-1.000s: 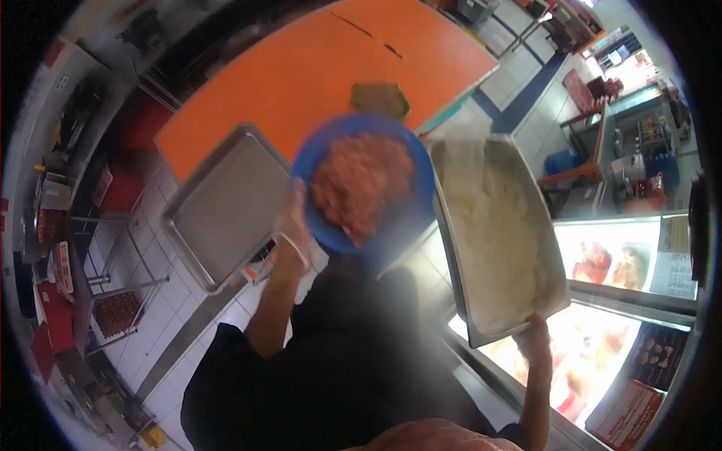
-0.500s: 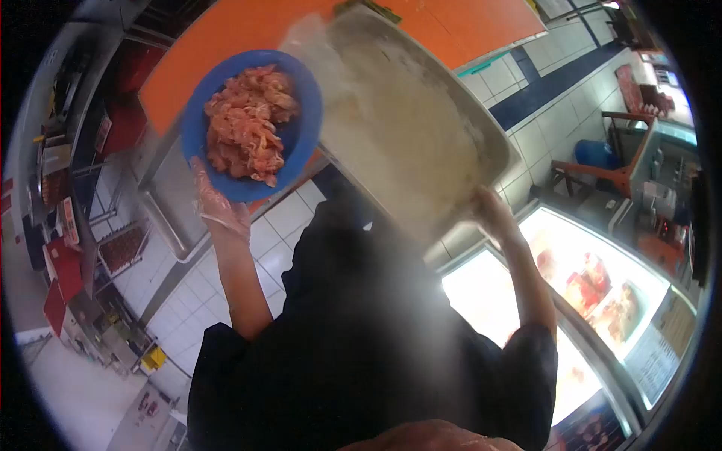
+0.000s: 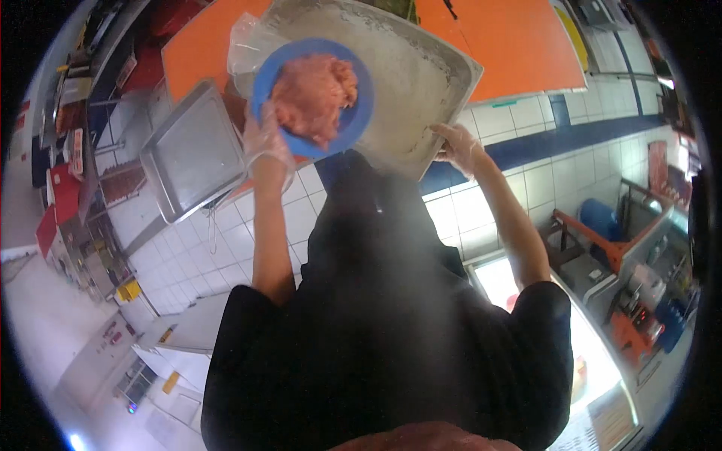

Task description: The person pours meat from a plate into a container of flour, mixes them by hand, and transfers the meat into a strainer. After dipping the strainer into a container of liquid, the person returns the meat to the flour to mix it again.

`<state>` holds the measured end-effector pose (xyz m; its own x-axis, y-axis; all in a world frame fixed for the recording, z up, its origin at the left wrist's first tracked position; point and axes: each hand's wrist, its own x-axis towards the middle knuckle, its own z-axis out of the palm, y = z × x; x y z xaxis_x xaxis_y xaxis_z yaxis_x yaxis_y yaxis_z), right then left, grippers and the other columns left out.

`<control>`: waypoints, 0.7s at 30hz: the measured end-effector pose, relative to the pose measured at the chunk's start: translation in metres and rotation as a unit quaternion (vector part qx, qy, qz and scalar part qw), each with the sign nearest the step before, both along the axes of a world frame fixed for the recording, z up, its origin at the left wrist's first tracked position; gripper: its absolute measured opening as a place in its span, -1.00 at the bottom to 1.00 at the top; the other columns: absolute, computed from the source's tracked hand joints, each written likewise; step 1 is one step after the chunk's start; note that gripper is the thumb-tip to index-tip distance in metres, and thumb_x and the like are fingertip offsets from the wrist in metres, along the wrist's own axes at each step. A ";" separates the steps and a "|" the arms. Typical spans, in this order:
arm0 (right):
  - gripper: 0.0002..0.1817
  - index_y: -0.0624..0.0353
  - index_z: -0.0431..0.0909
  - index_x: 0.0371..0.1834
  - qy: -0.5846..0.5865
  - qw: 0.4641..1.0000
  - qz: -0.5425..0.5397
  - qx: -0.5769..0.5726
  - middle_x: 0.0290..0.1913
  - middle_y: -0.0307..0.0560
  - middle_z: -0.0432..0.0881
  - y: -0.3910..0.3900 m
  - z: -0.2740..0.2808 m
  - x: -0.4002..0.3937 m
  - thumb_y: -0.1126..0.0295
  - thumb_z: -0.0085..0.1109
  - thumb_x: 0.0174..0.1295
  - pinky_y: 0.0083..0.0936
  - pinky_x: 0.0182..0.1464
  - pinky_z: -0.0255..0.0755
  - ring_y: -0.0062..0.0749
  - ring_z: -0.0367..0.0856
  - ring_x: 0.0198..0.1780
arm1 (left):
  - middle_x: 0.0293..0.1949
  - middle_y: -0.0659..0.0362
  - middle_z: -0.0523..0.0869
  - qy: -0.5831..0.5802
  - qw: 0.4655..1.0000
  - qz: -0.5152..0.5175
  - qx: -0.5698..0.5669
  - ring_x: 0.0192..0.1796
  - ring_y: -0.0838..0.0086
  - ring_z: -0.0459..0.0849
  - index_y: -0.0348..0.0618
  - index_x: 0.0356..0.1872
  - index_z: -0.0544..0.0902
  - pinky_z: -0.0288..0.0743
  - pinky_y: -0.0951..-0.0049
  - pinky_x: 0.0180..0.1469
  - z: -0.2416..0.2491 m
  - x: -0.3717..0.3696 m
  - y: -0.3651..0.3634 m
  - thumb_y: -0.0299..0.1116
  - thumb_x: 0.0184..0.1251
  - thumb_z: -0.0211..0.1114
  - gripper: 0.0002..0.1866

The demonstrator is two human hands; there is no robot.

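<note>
Table [image 3: 504, 60]: orange, partly hidden behind the pan [image 3: 469, 83].
Bowl [image 3: 365, 98]: blue, heaped with meat [image 3: 312, 98], over the pan's left part and blocking sight of it (touching or not, I can't tell).
Left hand [image 3: 267, 144]: gloved, clamped on the bowl's near-left rim, seemingly to keep the heap from spilling; some fingertips hidden.
Right hand [image 3: 460, 149]: fingers closed on the pan's near-right edge, probably steadying it.
Plastic [image 3: 244, 45]: clear, crowding the bowl's far left.
Tray [image 3: 195, 150]: metal, left of the bowl.

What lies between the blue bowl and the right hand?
In the head view, the inside of the large tray, its floor pale and patchy, fills the stretch between the blue bowl and the right hand; no separate item shows there.
</note>
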<state>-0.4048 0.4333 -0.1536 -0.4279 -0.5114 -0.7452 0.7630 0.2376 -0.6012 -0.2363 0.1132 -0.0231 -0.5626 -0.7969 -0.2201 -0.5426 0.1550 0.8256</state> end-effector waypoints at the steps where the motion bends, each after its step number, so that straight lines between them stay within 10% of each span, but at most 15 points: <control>1: -0.43 0.57 0.39 0.23 -0.017 1.000 -0.001 -0.005 0.06 0.29 0.64 -0.006 0.002 0.010 0.23 0.15 0.39 -0.16 0.03 0.67 -0.05 0.72 0.00 | 0.33 -0.16 0.48 -0.154 0.951 -0.143 -0.228 0.27 -0.01 0.56 -0.07 0.44 0.35 0.53 0.14 0.23 -0.008 -0.006 -0.004 -0.02 0.49 0.19 -0.38; 4: -0.35 0.60 0.31 0.27 -0.025 1.000 -0.003 0.010 0.06 0.30 0.63 -0.019 0.007 0.024 0.16 0.18 0.42 -0.17 0.02 0.69 -0.01 0.73 -0.02 | 0.11 -0.17 0.59 0.032 0.890 -0.190 -0.412 0.10 -0.04 0.61 0.04 0.39 0.45 0.59 0.15 0.09 -0.024 -0.039 -0.001 -0.19 0.48 0.19 -0.51; 8: -0.30 0.57 0.28 0.29 0.006 0.990 0.099 0.100 -0.03 0.34 0.65 -0.023 0.033 0.011 0.09 0.19 0.42 -0.22 -0.15 0.76 0.01 0.76 -0.11 | -0.11 -0.03 0.62 -0.021 0.865 -0.279 -0.416 -0.05 0.06 0.64 0.12 0.36 0.51 0.60 0.16 -0.05 0.007 -0.061 -0.003 -0.28 0.43 0.21 -0.53; 12: -0.34 0.24 0.57 0.22 0.194 0.770 0.534 0.289 -0.05 0.12 0.76 -0.026 0.092 -0.024 -0.16 0.10 0.39 -0.25 -0.12 0.72 -0.16 0.78 -0.13 | -0.15 0.15 0.62 0.033 0.822 -0.306 -0.479 -0.10 0.17 0.63 0.23 0.38 0.50 0.60 0.19 -0.09 0.013 -0.067 -0.021 -0.32 0.24 0.33 -0.38; 15: -0.37 0.08 0.56 0.20 0.376 0.771 0.364 0.363 -0.16 -0.02 0.76 -0.043 0.116 -0.039 -0.23 0.10 0.36 -0.16 0.07 0.61 -0.15 0.73 -0.12 | -0.09 0.17 0.64 0.070 0.804 -0.339 -0.483 -0.08 0.16 0.64 0.34 0.39 0.49 0.62 0.21 -0.08 0.014 -0.074 -0.035 -0.34 0.21 0.35 -0.34; 18: -0.35 -0.10 0.37 0.42 0.690 0.644 0.137 0.299 0.04 -0.04 0.73 -0.085 0.121 -0.048 -0.05 0.25 0.32 -0.13 0.20 0.53 -0.07 0.69 0.07 | -0.03 0.19 0.66 0.075 0.792 -0.369 -0.481 -0.02 0.18 0.66 0.45 0.38 0.49 0.64 0.25 -0.04 0.014 -0.090 -0.042 -0.34 0.19 0.37 -0.32; 21: -0.44 -0.10 0.45 0.38 0.686 0.704 0.082 0.166 0.14 -0.10 0.69 -0.123 0.107 -0.080 0.09 0.29 0.32 -0.15 0.17 0.56 -0.14 0.68 0.11 | 0.01 0.18 0.67 0.110 0.778 -0.409 -0.464 0.03 0.21 0.67 0.52 0.36 0.49 0.64 0.28 -0.02 0.016 -0.106 -0.043 -0.33 0.23 0.38 -0.35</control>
